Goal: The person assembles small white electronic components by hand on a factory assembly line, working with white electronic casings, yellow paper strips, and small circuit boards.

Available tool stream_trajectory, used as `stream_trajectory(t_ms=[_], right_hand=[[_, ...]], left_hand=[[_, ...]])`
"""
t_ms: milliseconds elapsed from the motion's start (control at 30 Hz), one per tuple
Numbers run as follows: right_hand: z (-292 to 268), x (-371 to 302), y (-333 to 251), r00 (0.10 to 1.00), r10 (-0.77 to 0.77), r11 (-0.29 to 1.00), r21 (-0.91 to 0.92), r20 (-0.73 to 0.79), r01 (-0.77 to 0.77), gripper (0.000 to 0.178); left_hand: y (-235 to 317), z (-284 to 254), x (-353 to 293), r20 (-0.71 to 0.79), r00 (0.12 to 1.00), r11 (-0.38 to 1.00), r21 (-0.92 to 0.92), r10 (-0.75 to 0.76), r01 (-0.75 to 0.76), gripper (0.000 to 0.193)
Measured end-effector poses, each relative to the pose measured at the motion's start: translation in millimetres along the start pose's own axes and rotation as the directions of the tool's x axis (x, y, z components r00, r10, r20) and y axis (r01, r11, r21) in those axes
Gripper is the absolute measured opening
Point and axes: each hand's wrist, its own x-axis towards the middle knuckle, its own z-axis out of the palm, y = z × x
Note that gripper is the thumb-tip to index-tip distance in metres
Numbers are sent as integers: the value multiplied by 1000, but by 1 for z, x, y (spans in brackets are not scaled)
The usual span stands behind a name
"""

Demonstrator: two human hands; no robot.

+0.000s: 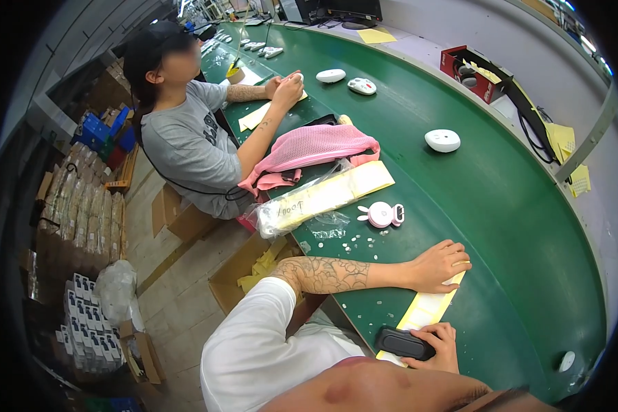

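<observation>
A narrow yellow-edged strip of white labels (422, 310) lies on the green table in front of me. My left hand (438, 266), on the tattooed arm, rests at the strip's far end with its fingers bent down over it; the fingertips are partly hidden. Across the near end sits an oblong black case-like object (404, 342) with rounded corners. My right hand (441, 349) grips its right end, thumb and fingers on either side. Small whitish bits are scattered beside the strip. Beyond my left arm lies a white and pink rabbit-shaped device (382, 215).
A clear bag with a yellow paper strip (329, 199) and a pink mesh bag (316, 147) lie farther left. White rounded devices (443, 141) stand on the table. A co-worker (185, 130) sits at the far left, holding something small. An open carton (237, 271) stands below the table edge.
</observation>
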Motion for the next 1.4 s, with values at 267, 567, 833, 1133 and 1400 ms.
stream_trajectory(t_ms=[267, 567, 833, 1133, 1400], right_hand=[[0, 0, 1, 1000, -4, 1000, 0, 2, 4, 55], [0, -5, -2, 999, 32, 999, -8, -4, -32, 54], [-9, 3, 6, 999, 37, 998, 48, -3, -37, 55], [-5, -7, 16, 1000, 11, 995, 97, -1, -10, 58], [-20, 19, 26, 911, 134, 981, 182, -390, -67, 36]], left_hand=[[0, -3, -1, 14, 1000, 1000, -3, 5, -5, 48], [2, -4, -5, 35, 999, 994, -104, 29, -25, 55], [-9, -22, 0, 106, 993, 992, -116, -45, 57, 63], [-3, -22, 6, 211, 968, 969, -174, -137, 176, 67], [-6, -20, 3, 214, 961, 956, -195, -177, 220, 67]])
